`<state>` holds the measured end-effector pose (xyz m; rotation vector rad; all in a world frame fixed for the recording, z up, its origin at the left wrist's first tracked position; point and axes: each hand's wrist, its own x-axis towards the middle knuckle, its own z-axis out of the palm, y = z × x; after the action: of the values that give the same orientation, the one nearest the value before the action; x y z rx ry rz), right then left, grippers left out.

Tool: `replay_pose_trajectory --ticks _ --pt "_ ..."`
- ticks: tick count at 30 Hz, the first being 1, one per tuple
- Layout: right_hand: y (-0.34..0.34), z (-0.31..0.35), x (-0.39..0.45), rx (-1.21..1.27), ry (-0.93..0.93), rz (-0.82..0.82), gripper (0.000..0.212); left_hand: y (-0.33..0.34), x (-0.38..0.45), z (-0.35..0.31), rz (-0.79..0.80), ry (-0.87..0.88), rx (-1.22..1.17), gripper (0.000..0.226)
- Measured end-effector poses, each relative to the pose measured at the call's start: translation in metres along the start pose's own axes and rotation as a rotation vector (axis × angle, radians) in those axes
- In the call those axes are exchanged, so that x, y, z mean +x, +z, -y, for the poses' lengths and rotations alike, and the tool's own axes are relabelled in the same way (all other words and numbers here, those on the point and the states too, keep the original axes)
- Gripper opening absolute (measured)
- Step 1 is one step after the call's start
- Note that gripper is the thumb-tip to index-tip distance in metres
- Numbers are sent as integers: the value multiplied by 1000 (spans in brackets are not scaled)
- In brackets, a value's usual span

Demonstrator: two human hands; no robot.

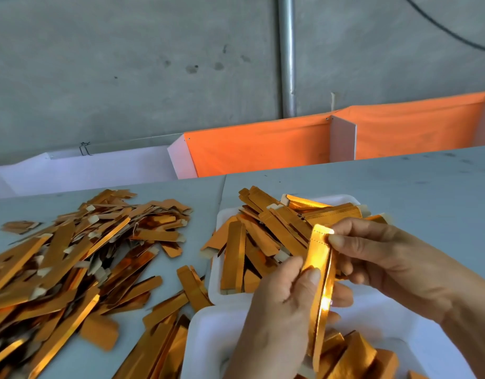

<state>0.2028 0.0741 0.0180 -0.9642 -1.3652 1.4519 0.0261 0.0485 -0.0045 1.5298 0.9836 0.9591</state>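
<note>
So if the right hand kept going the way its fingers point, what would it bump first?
The right hand points its fingers left, and they pinch the gold strip, so that comes first. Past it, probably the pile of gold pieces in the white tray, though depth is unclear.

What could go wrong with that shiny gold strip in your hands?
1. The gold strip is thin and pinched by the left hand and right hand; it might crease crookedly or slip.
2. The far tray is heaped past its rim, so pieces may slide onto the table.
</note>
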Motion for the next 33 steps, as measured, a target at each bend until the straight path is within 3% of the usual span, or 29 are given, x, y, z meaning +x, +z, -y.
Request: replay_pose_trajectory --ticks 4,6,10,12,15,23,29,33 --pt "1 0 0 7 -19 -8 12 3 1 2 -28 27 94 20" --pt "0 0 1 18 -29 -32 11 4 1 3 -96 74 178 34" --pt "0 1 1 39 -23 -48 10 7 1 4 -265 187 753 69" --pt "1 1 1 66 -28 -44 10 8 1 4 -276 227 839 71" --pt "2 4 -1 78 -49 -6 14 6 3 7 -291 218 819 68" --pt "-1 9 -5 -211 -143 44 10 4 3 9 -279 245 822 65" --pt "-11 8 -4 -328 -44 117 12 2 7 9 -199 263 884 64" --pt "-20 6 -5 -231 0 203 15 3 5 7 -131 286 881 63"
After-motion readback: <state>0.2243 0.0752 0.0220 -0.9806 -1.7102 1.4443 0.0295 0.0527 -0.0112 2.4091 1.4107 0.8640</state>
